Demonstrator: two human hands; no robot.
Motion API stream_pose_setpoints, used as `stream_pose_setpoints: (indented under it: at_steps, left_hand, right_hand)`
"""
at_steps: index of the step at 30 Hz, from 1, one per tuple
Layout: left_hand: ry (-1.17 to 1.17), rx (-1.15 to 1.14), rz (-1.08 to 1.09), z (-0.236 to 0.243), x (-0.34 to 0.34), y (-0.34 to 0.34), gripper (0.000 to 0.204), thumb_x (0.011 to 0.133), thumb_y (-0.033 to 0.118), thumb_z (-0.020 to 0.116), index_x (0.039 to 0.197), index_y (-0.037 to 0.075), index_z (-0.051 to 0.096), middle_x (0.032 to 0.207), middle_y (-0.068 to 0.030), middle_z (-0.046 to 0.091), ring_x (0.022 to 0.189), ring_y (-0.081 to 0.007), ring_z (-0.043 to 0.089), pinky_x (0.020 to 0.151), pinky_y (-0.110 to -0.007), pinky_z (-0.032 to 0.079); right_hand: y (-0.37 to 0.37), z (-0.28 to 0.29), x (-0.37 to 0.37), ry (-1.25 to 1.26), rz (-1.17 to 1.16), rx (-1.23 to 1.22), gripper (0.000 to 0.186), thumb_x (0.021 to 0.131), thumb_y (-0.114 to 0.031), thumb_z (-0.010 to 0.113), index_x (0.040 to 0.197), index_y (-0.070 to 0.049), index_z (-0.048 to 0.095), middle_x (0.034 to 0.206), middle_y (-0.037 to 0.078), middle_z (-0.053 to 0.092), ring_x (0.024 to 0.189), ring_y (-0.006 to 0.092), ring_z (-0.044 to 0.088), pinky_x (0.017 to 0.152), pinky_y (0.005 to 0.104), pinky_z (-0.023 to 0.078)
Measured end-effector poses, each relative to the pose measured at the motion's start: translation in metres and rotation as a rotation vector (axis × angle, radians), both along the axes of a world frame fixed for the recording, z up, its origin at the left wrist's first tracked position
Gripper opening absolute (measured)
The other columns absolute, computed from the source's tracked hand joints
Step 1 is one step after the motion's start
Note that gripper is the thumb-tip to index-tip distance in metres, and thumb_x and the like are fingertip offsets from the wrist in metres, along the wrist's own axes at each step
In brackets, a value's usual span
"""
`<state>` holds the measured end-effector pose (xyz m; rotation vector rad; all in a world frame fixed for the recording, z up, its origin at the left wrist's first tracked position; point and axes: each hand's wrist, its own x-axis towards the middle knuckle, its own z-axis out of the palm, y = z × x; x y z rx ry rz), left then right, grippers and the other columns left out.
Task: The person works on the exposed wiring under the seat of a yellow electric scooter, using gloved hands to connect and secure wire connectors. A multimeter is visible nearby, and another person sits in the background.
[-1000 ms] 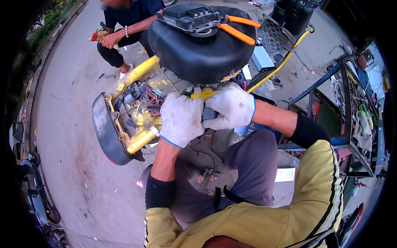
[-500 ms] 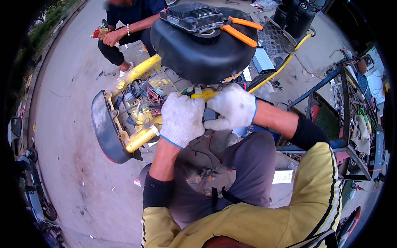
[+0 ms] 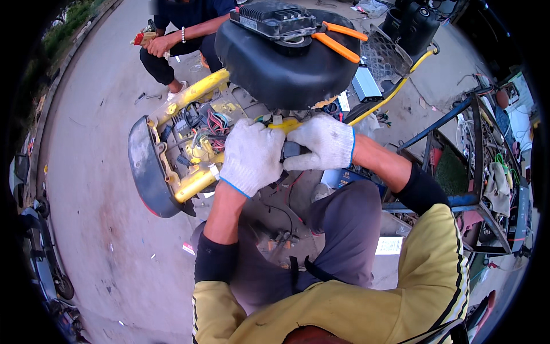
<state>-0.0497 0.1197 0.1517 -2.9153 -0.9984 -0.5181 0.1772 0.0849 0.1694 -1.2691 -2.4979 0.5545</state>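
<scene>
Both my hands wear white knitted gloves and meet close together over the yellow scooter frame. Between them sits a small dark block-shaped piece, perhaps a connector; most of it is covered by fingers. My left hand is closed against one side of it. My right hand pinches its other side, thumb below. Just left of my hands, red, green and grey wires spread over the frame. Beyond my hands is a black padded seat, carrying a finned black controller box, a black tape roll and orange-handled pliers.
A person crouches at the far left, holding a red and tan object. A metal rack with cluttered parts stands on the right. A silver box lies beyond my right hand; a blue box is near my right knee.
The view has shifted slightly, so the seat and frame appear a little higher and further right. My hands stay together at the dark piece, with the right hand's fingers slightly repositioned.
</scene>
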Motion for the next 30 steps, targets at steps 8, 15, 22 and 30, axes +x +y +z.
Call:
stream_pose_setpoints:
  at_steps: [8,15,22,30]
  left_hand:
    - [-0.438,0.026,-0.091,-0.007,-0.008,-0.005,0.059,0.067,0.009,0.087,0.123,0.006,0.067,0.122,-0.0159,0.071,0.122,-0.0389,0.064,0.117,-0.054,0.046]
    - [-0.37,0.06,-0.098,-0.012,-0.022,-0.01,0.066,0.068,0.005,0.088,0.129,0.006,0.064,0.128,-0.0131,0.067,0.126,-0.0374,0.062,0.12,-0.055,0.046]
    - [-0.362,0.136,-0.022,-0.012,-0.03,-0.012,0.056,0.071,0.005,0.086,0.123,0.006,0.066,0.125,-0.0112,0.068,0.124,-0.0337,0.063,0.122,-0.056,0.045]
    - [-0.281,0.178,-0.009,-0.014,-0.022,-0.009,0.049,0.072,0.009,0.087,0.116,0.01,0.068,0.119,-0.0061,0.07,0.121,-0.0293,0.064,0.122,-0.054,0.045]
  right_hand:
    - [-0.016,-0.01,0.001,0.262,-0.258,-0.316,0.061,0.101,-0.049,0.073,0.131,0.004,0.072,0.094,0.026,0.073,0.086,0.037,0.073,0.083,0.0457,0.057]
    - [-0.029,-0.047,-0.012,0.577,-0.399,-0.427,0.046,0.106,-0.041,0.071,0.103,0.006,0.07,0.087,0.012,0.074,0.081,0.0198,0.07,0.077,0.0379,0.056]
    - [-0.027,-0.052,-0.011,0.838,-0.371,-0.678,0.041,0.11,-0.038,0.063,0.106,0.002,0.07,0.086,0.008,0.074,0.082,0.0175,0.071,0.078,0.0321,0.057]
    - [-0.027,-0.058,-0.014,0.937,-0.483,-0.664,0.054,0.104,-0.025,0.074,0.147,0.004,0.06,0.106,0.008,0.074,0.089,0.0133,0.072,0.078,0.0297,0.059]
